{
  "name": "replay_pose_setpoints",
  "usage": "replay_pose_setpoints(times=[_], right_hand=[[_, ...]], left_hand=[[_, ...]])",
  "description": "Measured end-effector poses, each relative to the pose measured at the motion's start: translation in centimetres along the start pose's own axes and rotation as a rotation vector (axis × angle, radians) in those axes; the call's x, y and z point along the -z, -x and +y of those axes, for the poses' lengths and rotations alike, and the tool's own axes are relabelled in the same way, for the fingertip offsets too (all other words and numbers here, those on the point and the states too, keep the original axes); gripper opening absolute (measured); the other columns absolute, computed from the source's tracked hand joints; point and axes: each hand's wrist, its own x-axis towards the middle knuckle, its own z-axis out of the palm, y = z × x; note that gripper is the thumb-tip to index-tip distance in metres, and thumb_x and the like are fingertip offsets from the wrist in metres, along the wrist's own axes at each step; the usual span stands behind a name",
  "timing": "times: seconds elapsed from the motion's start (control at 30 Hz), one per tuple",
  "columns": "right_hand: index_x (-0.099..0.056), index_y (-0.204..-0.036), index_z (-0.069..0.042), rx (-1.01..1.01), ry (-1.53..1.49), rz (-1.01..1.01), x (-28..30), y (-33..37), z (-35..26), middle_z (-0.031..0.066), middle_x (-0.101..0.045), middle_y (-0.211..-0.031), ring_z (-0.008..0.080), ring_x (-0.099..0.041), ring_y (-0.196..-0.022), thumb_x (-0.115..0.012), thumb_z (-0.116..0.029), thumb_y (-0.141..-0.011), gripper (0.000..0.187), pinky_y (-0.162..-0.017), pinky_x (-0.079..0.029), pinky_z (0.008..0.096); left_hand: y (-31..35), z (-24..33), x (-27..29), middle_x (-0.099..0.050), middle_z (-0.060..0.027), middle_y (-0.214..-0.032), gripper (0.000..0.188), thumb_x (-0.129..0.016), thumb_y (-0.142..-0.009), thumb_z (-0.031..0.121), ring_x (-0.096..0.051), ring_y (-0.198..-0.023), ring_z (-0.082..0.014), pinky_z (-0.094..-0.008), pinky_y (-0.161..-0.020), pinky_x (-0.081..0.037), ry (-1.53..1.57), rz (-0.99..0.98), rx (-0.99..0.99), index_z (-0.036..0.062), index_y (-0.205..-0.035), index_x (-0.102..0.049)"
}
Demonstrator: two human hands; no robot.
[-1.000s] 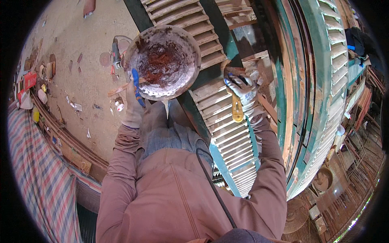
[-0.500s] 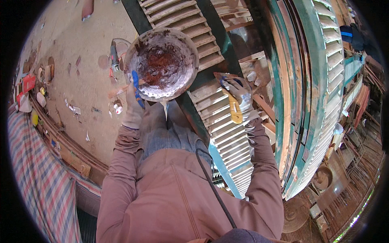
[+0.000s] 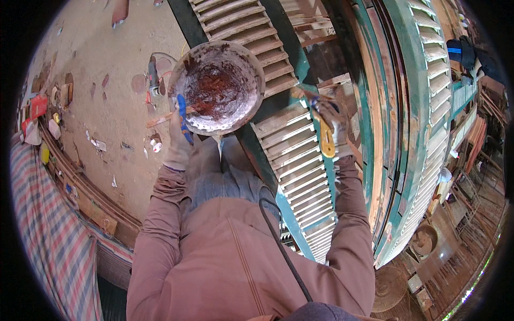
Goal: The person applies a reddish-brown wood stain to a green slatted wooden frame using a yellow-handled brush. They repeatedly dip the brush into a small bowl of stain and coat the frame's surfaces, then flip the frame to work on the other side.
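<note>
My left hand [image 3: 178, 142], gloved, is closed on the near-left rim of a round metal bowl [image 3: 250, 99] that holds reddish-brown paste [image 3: 214, 88]. A slim blue piece [image 3: 184, 119] lies along that hand's fingers; whether it is a tool handle or part of the glove is unclear. In my gloved right hand [image 3: 336, 119] is a putty knife with a yellow handle [image 3: 327, 140]. Its brownish blade end is over the right side of the dark green crossbar of a louvred shutter [image 3: 286, 136]. Pale slats run above and below that crossbar.
More green frames and louvred shutters [image 3: 436, 107] stand on the right. A grinder-like tool [image 3: 154, 80] and scattered debris lie on the dirt floor at left. Striped cloth [image 3: 51, 230] hangs at lower left. A black cord [image 3: 284, 246] crosses my jacket.
My right hand has moved to the right with the putty knife, toward the shutter's outer edge. The bowl and my left hand appear slightly farther right and lower.
</note>
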Motion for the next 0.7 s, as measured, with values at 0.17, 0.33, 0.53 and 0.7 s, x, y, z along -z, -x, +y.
replay_pose_setpoints(times=[0.17,0.33,0.53,0.7], right_hand=[[-0.073,-0.11,-0.013,0.022,0.087,-0.125,0.0,1.3,-2.0,0.0046,-0.072,-0.113,0.028,-0.063,-0.113,-0.07,-0.018,-0.089,0.022,-0.097,-0.051,0.0428],[-0.069,-0.121,-0.014,-0.103,-0.01,-0.009,0.4,-0.2,0.6,0.0082,-0.07,-0.12,0.0283,-0.062,-0.116,-0.067,-0.026,-0.089,0.034,-0.101,-0.049,0.0406],[-0.068,-0.124,-0.015,-0.036,0.072,-0.238,-0.9,0.4,-3.3,0.0075,-0.069,-0.126,0.0235,-0.063,-0.117,-0.064,-0.021,-0.09,0.035,-0.108,-0.043,0.0361],[-0.065,-0.128,-0.006,-0.178,-0.193,-0.04,0.5,-1.4,-4.1,0.0126,-0.067,-0.127,0.0273,-0.063,-0.119,-0.057,-0.013,-0.092,0.037,-0.107,-0.047,0.0373]], left_hand=[[2.6,3.6,-7.3,-0.052,-0.013,-0.144,0.055,-0.037,-0.109,0.038,-0.055,-0.127,-0.0259,-0.0426,-0.108,-0.047,0.021,0.256,0.047,0.0049,-0.153,-0.038],[3.8,4.1,-6.3,-0.046,-0.0133,-0.15,0.057,-0.038,-0.109,0.039,-0.05,-0.134,-0.0271,-0.0439,-0.112,-0.043,0.13,0.274,-0.014,0.006,-0.155,-0.034],[4.8,3.3,1.4,-0.055,-0.0154,-0.14,0.053,-0.044,-0.107,0.04,-0.06,-0.121,-0.0284,-0.0459,-0.106,-0.049,0.194,0.178,-0.074,0.0019,-0.144,-0.046],[7.8,5.4,2.1,-0.056,-0.0165,-0.14,0.053,-0.047,-0.107,0.039,-0.059,-0.123,-0.0294,-0.0457,-0.107,-0.049,0.102,0.288,-0.173,0.0026,-0.145,-0.045]])
